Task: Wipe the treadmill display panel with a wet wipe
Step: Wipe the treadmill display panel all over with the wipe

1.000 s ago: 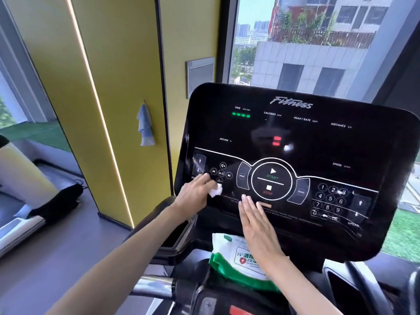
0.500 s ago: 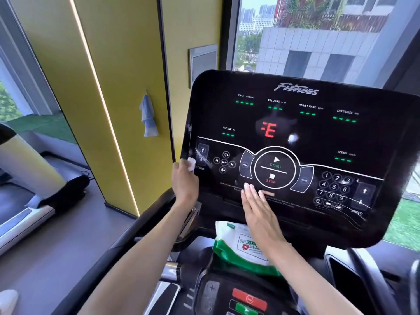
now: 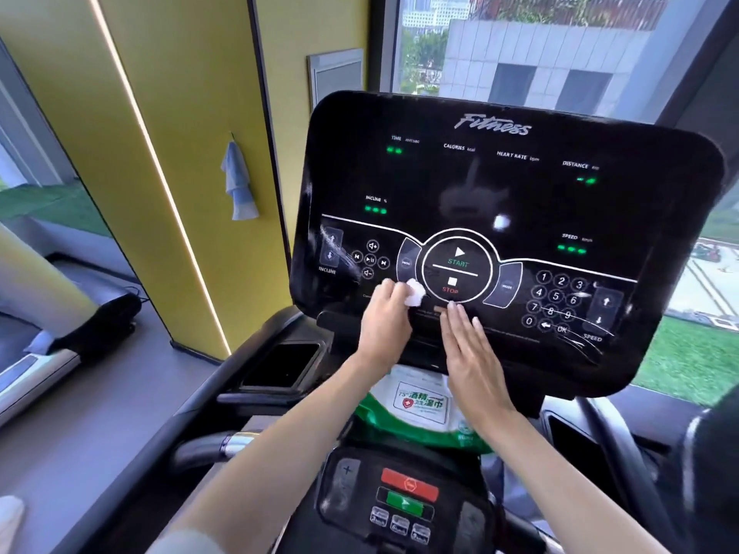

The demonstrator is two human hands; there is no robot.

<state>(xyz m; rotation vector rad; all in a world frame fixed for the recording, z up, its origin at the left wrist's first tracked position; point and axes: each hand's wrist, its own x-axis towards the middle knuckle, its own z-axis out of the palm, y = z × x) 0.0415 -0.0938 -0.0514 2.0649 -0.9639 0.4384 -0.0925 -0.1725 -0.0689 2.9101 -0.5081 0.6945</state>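
The black glossy treadmill display panel (image 3: 500, 193) fills the upper middle of the view, with lit green readouts and a round START/STOP control. My left hand (image 3: 386, 325) presses a crumpled white wet wipe (image 3: 414, 294) against the panel's lower edge, just left of the STOP button. My right hand (image 3: 472, 353) lies flat with fingers together on the panel's bottom lip, fingertips below STOP. Wet streaks show around the incline buttons at the left.
A green and white wet wipe pack (image 3: 424, 409) sits on the console tray under my wrists. Below it is a small control pad with red and green buttons (image 3: 408, 493). A yellow wall (image 3: 168, 133) with a hanging blue cloth (image 3: 238, 185) stands left.
My left hand has moved the wipe from the panel's left edge rightward and down to beside the STOP button. The red E readout has gone out. My right hand stays in place.
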